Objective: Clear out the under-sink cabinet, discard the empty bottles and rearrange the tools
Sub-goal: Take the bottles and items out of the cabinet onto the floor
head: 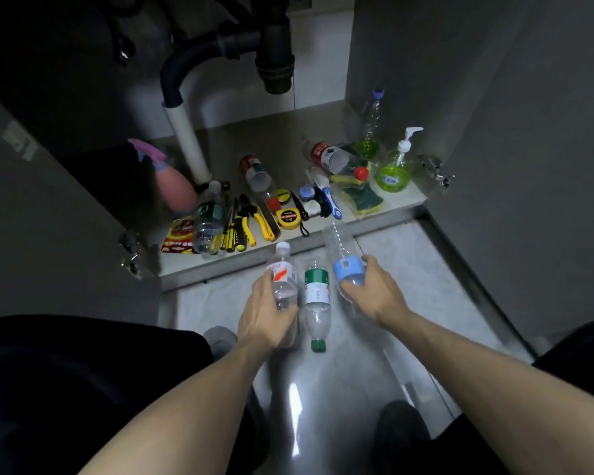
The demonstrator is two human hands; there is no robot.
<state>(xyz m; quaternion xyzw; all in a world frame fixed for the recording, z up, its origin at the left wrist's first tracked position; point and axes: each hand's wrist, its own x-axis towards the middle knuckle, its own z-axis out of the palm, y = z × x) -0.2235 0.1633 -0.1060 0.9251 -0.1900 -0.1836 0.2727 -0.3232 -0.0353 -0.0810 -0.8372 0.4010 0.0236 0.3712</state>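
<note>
My left hand [264, 313] grips a clear bottle with an orange-and-white label [282, 274] just above the floor in front of the cabinet. My right hand [374, 291] holds a clear bottle with a blue label [345, 265], its neck pointing toward the cabinet. Between them a green-labelled bottle [317, 299] lies on the floor, green cap toward me. On the cabinet floor [275, 138] lie yellow-handled screwdrivers and pliers [240, 222], a yellow tape measure [288, 218], two red-labelled bottles [256, 174] [330, 157] and a green-labelled bottle [208, 221].
A black drain trap and white pipe [186, 138] hang at the cabinet's back left. A pink spray bottle [172, 183] stands at the left; a green soap pump bottle [393, 169], a tall clear bottle [371, 125] and sponges [362, 193] sit at the right. Open cabinet doors flank both sides.
</note>
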